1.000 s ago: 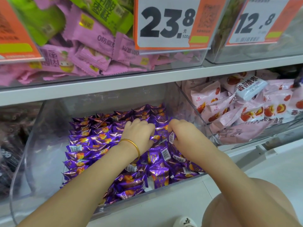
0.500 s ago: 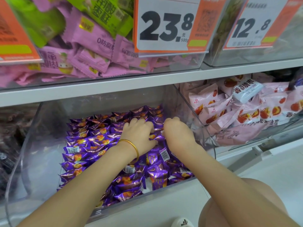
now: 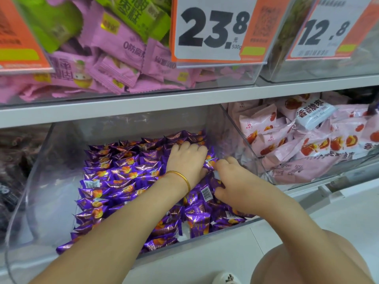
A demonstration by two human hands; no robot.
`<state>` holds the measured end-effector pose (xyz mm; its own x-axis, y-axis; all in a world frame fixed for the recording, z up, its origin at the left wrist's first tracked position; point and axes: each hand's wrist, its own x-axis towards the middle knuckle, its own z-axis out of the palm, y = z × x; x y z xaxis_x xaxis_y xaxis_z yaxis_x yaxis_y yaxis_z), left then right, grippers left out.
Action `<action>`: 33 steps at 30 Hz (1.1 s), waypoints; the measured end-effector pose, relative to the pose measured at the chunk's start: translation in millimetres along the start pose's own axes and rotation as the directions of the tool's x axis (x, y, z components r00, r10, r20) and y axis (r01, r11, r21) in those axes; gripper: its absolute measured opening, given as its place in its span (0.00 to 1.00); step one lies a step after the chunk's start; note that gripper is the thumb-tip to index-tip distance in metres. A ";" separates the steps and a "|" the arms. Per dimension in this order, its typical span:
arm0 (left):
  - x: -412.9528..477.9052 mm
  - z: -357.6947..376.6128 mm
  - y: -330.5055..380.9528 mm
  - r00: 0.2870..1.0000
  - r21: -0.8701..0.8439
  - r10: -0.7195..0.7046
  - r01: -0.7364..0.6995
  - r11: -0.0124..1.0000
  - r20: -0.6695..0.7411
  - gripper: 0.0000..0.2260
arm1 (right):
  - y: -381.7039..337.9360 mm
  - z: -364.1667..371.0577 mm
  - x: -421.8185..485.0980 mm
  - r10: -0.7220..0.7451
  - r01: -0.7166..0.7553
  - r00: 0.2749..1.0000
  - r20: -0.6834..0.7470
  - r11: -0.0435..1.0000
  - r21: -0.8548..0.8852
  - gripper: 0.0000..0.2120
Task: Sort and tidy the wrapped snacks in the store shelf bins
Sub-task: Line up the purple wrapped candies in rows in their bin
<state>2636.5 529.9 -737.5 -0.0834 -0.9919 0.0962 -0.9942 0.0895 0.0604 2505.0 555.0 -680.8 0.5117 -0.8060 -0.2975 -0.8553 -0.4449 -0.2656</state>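
Observation:
Purple foil-wrapped snacks (image 3: 123,173) fill a clear plastic bin (image 3: 51,181) on the lower shelf. They stand in neat rows at the left and back and lie loose at the front right. My left hand (image 3: 185,160), with a gold bangle on its wrist, presses down on the rows at the back right, its fingertips hidden among the wrappers. Just to its right, my right hand (image 3: 235,181) curls its fingers and thumb round a few loose purple snacks.
A bin of pale pink snack packs (image 3: 307,152) adjoins on the right and a bin of dark packs (image 3: 12,160) on the left. Above the white shelf edge (image 3: 143,103) sit pink and green packs (image 3: 123,58) and a 23.8 price tag (image 3: 211,31). My knee (image 3: 307,263) is low right.
My left hand has shifted right and further back along the rows. My right hand has drawn back toward the front and now lies to the right of and below the left hand.

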 end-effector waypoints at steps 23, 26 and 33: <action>-45.9 -17.9 -25.8 0.968 -0.180 0.160 -0.125 0.976 0.194 0.10 | 2.8 24.2 30.0 -0.009 0.008 0.990 -0.137 1.000 -0.007 0.20; -48.4 -18.9 -29.1 0.975 -0.310 0.150 -0.093 0.946 0.166 0.07 | 4.6 23.5 37.8 -0.007 0.008 0.993 -0.114 1.000 0.004 0.17; -51.6 -22.5 -38.8 0.976 -0.572 0.133 -0.012 0.820 0.170 0.14 | 7.2 26.6 35.5 0.005 0.007 0.990 -0.144 0.996 0.085 0.13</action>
<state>2680.9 579.6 -722.4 -0.2250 -0.9721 -0.0671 -0.7751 0.1368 0.6169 2519.2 533.6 -717.6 0.4905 -0.8560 -0.1636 -0.8414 -0.4163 -0.3445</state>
